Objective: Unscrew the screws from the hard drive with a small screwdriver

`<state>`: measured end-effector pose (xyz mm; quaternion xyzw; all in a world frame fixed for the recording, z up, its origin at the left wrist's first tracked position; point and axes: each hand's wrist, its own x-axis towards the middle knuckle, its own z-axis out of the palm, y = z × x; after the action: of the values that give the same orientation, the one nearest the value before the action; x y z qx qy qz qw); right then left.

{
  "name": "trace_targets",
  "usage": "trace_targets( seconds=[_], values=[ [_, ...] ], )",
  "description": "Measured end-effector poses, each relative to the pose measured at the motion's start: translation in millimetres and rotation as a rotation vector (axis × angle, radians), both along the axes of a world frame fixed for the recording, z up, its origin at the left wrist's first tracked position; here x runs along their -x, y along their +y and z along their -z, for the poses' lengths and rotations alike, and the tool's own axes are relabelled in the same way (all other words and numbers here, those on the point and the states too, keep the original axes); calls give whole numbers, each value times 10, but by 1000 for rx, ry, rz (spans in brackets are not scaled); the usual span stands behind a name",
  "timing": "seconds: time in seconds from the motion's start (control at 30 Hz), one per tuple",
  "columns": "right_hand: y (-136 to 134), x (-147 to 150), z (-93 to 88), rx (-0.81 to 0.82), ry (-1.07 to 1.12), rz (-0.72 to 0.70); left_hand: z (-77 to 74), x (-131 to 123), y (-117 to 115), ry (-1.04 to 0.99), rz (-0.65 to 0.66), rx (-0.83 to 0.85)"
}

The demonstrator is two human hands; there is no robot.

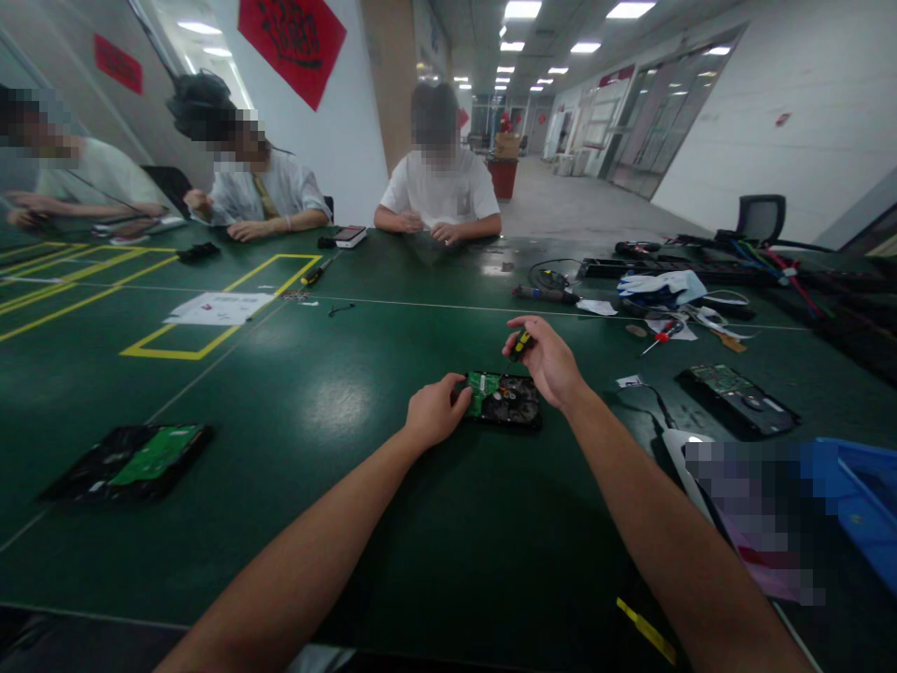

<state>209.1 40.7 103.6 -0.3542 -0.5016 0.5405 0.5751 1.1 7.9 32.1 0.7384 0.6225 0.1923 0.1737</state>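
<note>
A hard drive point(510, 400) lies circuit-board side up on the green table point(294, 411) in front of me. My left hand point(435, 411) is closed against its left edge and holds it in place. Above the drive, my right hand point(547, 360) is closed round a small screwdriver point(520, 345) with a yellow and black handle, its tip pointing down toward the drive.
Another drive point(130, 461) lies at the near left, a third point(735, 399) at the right. Tools, cables and papers point(659, 285) clutter the far right. A blue bin point(865, 505) stands at the near right. Three people sit along the far side. Yellow tape marks the table's left part.
</note>
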Motion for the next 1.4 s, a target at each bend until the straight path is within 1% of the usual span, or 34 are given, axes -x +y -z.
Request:
trace_targets(
  seconds=[0.13,0.3,0.47,0.83,0.93,1.07,1.4],
  values=[
    [19,-8,9,7,2,12,0,2,3,-5,3,-8],
    [13,-2,5,42,42,-14,21,12,11,-9,13,-24],
    [14,-17,3,48,22,16,40,27,9,-9,22,-36],
    [97,-60,75,-17,-50,90,47,17,12,-7,21,-45],
    [106,-60,84,-17,2,67,45,13,12,-12,24,-50],
    [103,-73,74,29,57,40,33,2,11,-2,24,-41],
    [70,-109,29,54,35,28,45,-25,11,-8,26,-54]
  ],
)
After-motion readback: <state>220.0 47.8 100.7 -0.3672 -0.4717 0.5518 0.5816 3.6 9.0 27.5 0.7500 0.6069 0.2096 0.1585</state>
